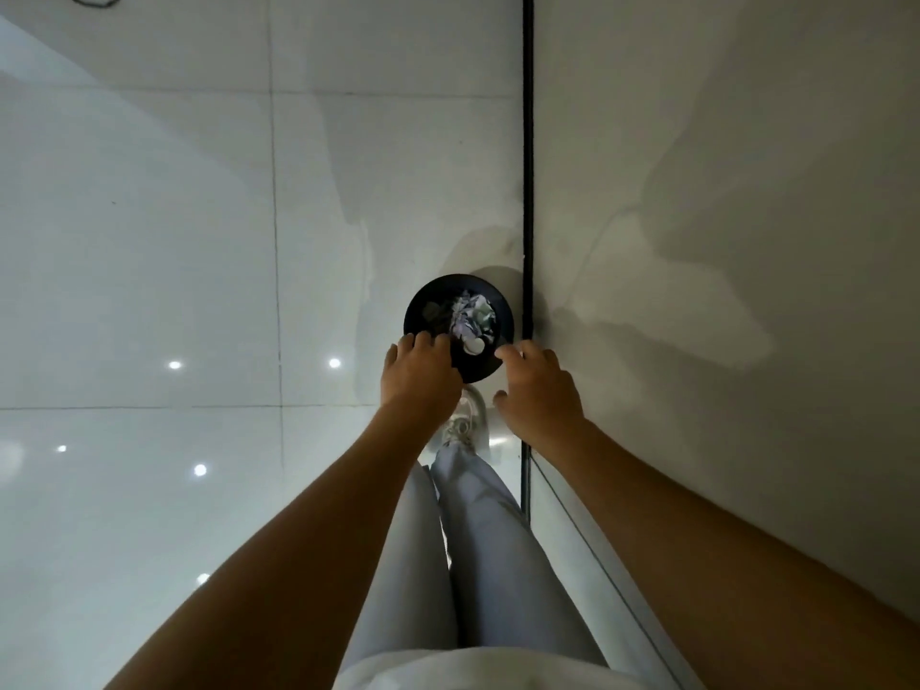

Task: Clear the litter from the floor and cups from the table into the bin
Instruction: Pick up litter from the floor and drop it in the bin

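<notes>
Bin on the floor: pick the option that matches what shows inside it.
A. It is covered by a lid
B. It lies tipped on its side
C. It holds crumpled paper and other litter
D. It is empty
C: the black bin stands upright and open, with crumpled paper showing inside.

The bin (458, 327) is round and black. It stands upright on the white floor, right next to the wall. Inside it lies crumpled paper litter (470, 315) and a white cup (474, 346), seen from the top.
</notes>
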{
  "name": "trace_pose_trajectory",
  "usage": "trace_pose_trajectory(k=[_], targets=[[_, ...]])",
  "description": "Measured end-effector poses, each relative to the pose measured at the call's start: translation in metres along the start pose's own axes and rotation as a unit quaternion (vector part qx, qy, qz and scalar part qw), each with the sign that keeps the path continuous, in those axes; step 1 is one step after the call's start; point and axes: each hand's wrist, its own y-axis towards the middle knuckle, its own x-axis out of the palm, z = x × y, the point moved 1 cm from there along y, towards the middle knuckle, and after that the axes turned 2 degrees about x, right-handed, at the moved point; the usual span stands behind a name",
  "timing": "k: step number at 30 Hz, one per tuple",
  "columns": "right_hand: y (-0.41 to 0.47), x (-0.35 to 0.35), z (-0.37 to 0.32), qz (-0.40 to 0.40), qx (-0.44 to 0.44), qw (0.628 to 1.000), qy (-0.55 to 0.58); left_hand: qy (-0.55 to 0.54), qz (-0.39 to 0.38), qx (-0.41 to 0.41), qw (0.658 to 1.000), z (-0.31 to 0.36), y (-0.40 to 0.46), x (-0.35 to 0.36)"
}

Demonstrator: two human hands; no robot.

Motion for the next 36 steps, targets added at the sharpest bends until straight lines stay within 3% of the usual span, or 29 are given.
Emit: trace_pose_trajectory(k=[8, 15, 22, 28, 36], targets=[[-0.041, -0.038, -0.084, -0.014, -0.100, 0.989, -0.104, -0.024, 0.048, -0.067, 0.996, -0.035, -0.109, -0.036], [-0.105, -0.021, -0.178, -0.036, -0.213, 0.952, -0.217, -0.100, 0.113, -0.182, 0.972, -0.089, -0.214, -0.047], [-0.197, 0.061, -0.269, -0.059, -0.347, 0.880, -0.319, -0.175, 0.171, -0.321, 0.915, -0.160, -0.351, 0.002], [-0.307, 0.163, -0.314, -0.097, -0.432, 0.810, -0.386, -0.258, 0.162, -0.421, 0.854, -0.194, -0.487, 0.092], [-0.448, 0.299, -0.354, -0.141, -0.553, 0.666, -0.480, -0.361, 0.168, -0.544, 0.739, -0.208, -0.643, 0.203]])
